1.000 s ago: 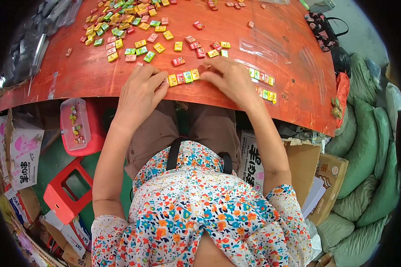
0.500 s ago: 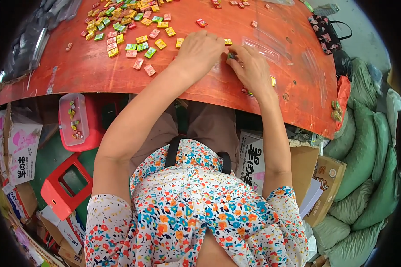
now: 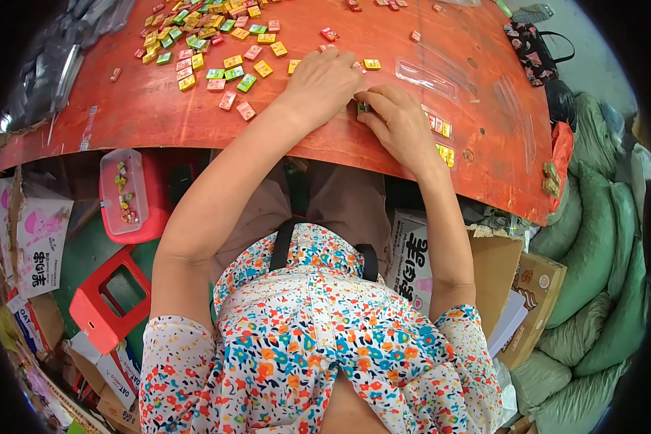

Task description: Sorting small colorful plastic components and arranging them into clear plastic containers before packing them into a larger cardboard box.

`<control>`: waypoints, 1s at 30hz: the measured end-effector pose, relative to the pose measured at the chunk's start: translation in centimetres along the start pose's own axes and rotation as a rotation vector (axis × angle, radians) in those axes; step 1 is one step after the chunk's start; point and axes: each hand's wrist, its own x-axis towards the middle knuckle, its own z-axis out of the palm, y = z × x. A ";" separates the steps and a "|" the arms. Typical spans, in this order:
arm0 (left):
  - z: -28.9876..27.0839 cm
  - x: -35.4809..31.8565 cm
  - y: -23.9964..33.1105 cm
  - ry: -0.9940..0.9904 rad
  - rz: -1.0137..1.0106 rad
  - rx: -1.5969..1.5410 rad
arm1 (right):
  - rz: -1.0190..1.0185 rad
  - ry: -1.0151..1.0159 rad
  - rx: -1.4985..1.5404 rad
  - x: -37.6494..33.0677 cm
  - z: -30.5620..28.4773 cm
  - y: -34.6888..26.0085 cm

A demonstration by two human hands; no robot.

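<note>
A pink tub (image 3: 123,192) with a clear lid sits below the surface's near edge, at 9 o'clock from the person's lap; a few small coloured packets lie scattered inside it. On the red surface (image 3: 159,119), at 1 o'clock from the right hand, lies a clear tray (image 3: 427,78); its contents cannot be made out. At the far right, open cardboard boxes (image 3: 513,289) stand beside green sacks (image 3: 593,246), and what the boxes hold is hidden by their flaps.

The left hand (image 3: 324,83) lies palm down on the surface, fingers curled loosely over something underneath that cannot be seen. The right hand (image 3: 398,123) is just beside it at 4 o'clock, its fingertips pinching a small green packet (image 3: 362,108) where the two hands meet; only an edge of that packet shows. A short row of yellow and pink packets (image 3: 441,130) peeks out at 3 o'clock from the right hand, partly covered by it.

The main heap of packets (image 3: 195,36) spreads at 10 o'clock from the left hand and is cut off by the top edge. A dark patterned bag (image 3: 532,47) lies at the surface's far right corner. A red stool (image 3: 105,304) stands at 7 o'clock from the tub. At the far left, grey wrapped bundles (image 3: 50,65) blur into the rim and are hard to identify.
</note>
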 end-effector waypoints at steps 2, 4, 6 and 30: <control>-0.3 0.4 0.3 -0.081 -0.071 -0.018 | 0.006 -0.001 0.045 -0.1 -0.3 -0.1; -0.7 0.2 0.1 -0.035 -0.087 -0.087 | 0.010 -0.011 0.054 -0.1 -0.3 -0.3; -1.5 -0.5 -0.3 0.010 -0.103 -0.151 | 0.013 -0.020 0.067 0.0 -0.1 -0.5; -6.6 -10.8 -0.6 -0.007 -0.353 -0.367 | -0.054 -0.085 0.154 1.8 1.7 -3.1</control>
